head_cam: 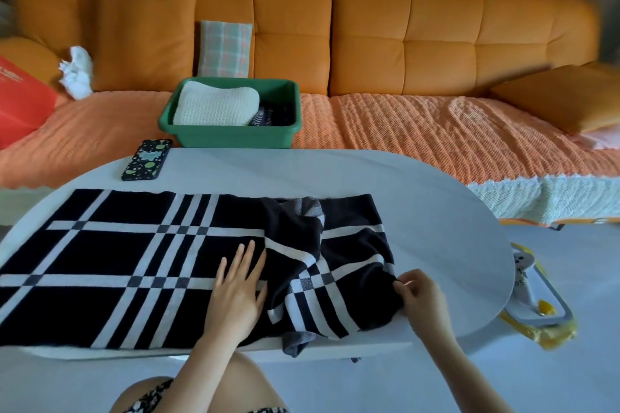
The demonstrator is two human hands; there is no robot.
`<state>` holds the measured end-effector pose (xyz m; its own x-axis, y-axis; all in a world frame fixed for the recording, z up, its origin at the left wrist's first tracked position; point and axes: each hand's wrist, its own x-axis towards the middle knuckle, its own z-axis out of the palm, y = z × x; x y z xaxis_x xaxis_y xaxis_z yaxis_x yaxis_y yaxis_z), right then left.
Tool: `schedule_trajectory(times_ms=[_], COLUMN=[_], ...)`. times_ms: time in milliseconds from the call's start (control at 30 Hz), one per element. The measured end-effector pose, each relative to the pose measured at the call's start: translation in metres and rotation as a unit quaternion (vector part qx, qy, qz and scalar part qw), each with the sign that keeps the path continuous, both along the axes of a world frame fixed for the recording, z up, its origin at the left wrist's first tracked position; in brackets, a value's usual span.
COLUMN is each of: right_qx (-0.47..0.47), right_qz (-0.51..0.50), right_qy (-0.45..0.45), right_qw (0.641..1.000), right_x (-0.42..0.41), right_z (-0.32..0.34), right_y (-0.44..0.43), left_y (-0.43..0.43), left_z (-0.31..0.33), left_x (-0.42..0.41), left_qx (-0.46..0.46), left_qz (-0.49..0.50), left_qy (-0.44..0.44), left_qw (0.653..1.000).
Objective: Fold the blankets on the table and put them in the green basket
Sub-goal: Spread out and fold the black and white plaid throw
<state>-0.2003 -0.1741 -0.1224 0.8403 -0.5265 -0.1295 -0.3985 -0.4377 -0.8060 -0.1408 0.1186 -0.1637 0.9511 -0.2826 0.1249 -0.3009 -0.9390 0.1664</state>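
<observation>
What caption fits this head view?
Left hand presses a black-and-white plaid blanket on the table while right hand pinches its bunched edge.

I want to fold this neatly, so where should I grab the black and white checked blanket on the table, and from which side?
Probably the bunched right end of the blanket, at its near edge, coming from the right. That end is rumpled and raised, giving cloth to pinch; the left part lies flat. The right hand pinches there, while the left hand presses the flat middle.
</observation>
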Motion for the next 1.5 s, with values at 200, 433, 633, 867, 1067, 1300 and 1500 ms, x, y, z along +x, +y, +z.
schedule_trajectory(times_ms=[200, 433, 633, 867, 1067, 1300, 1500], right_qx=[-0.053, -0.179, -0.177, -0.064, -0.159, -0.178, -0.191], right_qz=[0.097, 0.223, 0.162, -0.014, 0.016, 0.048, 0.052], right_qy=[-0.121, -0.003, -0.074, -0.079, 0.043, -0.008, -0.010], right_qw=[0.986, 0.958, 0.968, 0.995, 0.986, 0.983, 0.980], right_x=[0.004, 0.040, 0.059, 0.072, 0.056, 0.047, 0.053], right_z=[0.025, 0.028, 0.005, 0.040, 0.041, 0.012, 0.011], right_y=[0.033, 0.126, 0.123, -0.027, -0.126, -0.111, -0.102], left_y=[-0.002, 0.001, 0.004, 0.003, 0.002, 0.001, -0.004], left_z=[-0.001, -0.005, -0.008, -0.009, -0.010, -0.006, 0.000], left_x=[0.001, 0.006, 0.004, 0.005, 0.005, 0.003, 0.006], left_qx=[-0.117, -0.157, -0.091, -0.090, -0.085, -0.065, -0.078], left_qz=[0.005, 0.014, 0.004, 0.007, 0.003, 0.006, 0.012], left_qy=[-0.018, -0.007, -0.017, -0.003, 0.003, 0.013, 0.037], left_qw=[0.993, 0.988, 0.996, 0.996, 0.996, 0.998, 0.996])
